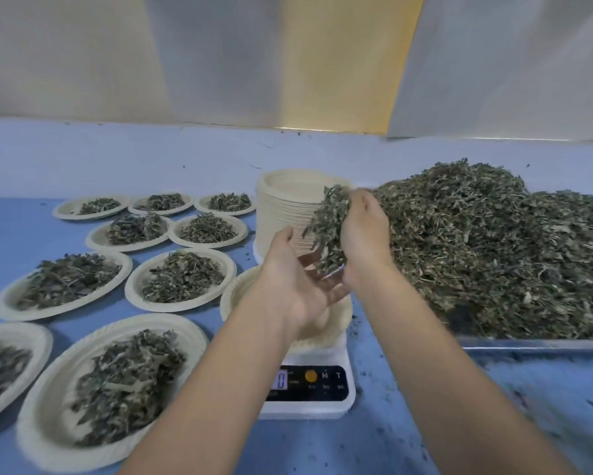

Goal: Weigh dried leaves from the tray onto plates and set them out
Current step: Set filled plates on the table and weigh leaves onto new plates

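Note:
A big heap of dried green leaves [486, 241] fills a metal tray [534, 343] at the right. My right hand [363, 234] grips a clump of leaves [329, 231] lifted from the heap's left edge. My left hand [298, 282] is held open, palm up, just under that clump. Both hands hover above a cream paper plate [235, 303] that sits on a white digital scale [308, 389]. I see no leaves on the part of this plate that shows; my hands cover the rest.
Several cream plates with leaf portions [182, 279] lie in rows on the blue table at the left. A tall stack of unused plates [284, 207] stands behind the scale. Leaf crumbs dot the table near the tray's front edge. A white wall runs along the back.

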The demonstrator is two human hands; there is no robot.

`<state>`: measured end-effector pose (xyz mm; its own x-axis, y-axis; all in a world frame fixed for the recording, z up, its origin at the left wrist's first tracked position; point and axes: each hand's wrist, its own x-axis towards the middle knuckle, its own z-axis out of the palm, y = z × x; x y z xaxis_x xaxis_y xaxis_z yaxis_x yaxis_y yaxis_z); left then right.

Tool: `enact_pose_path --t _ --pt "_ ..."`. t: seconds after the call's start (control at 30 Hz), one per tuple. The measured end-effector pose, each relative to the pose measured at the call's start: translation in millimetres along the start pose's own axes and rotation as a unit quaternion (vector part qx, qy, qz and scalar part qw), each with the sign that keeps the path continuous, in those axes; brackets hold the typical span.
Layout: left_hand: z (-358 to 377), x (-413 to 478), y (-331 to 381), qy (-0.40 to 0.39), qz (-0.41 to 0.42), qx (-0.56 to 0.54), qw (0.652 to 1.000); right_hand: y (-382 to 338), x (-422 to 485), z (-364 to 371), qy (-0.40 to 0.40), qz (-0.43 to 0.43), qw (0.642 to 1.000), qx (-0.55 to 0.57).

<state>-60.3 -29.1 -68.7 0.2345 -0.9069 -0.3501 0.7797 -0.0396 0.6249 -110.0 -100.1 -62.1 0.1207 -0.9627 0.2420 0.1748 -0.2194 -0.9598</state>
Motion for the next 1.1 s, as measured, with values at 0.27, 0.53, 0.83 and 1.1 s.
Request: enact_pose_path --t 0.27,0.53,0.83,1.1 --pt "-19.0 -8.4 20.6 0.024 0.103 -0.068 0.992 37.8 -35.5 32.9 -0.048 -0.171 0.975 -0.131" --pt "-22.9 0.0 13.7 0.069 0.103 -0.039 0.991 41.4 -50.4 34.1 -0.134 -0.157 0.97 -0.131" --pt "-33.5 8.8 13.1 0.054 0.107 -0.012 0.993 37.1 -55.9 30.2 -0.154 -0.175 0.962 -0.144" --pt "-30.0 3.6 12.2 0.092 0.117 -0.03 0.988 36.1 -56.5 27.6 -0.149 -0.197 0.95 -0.192"
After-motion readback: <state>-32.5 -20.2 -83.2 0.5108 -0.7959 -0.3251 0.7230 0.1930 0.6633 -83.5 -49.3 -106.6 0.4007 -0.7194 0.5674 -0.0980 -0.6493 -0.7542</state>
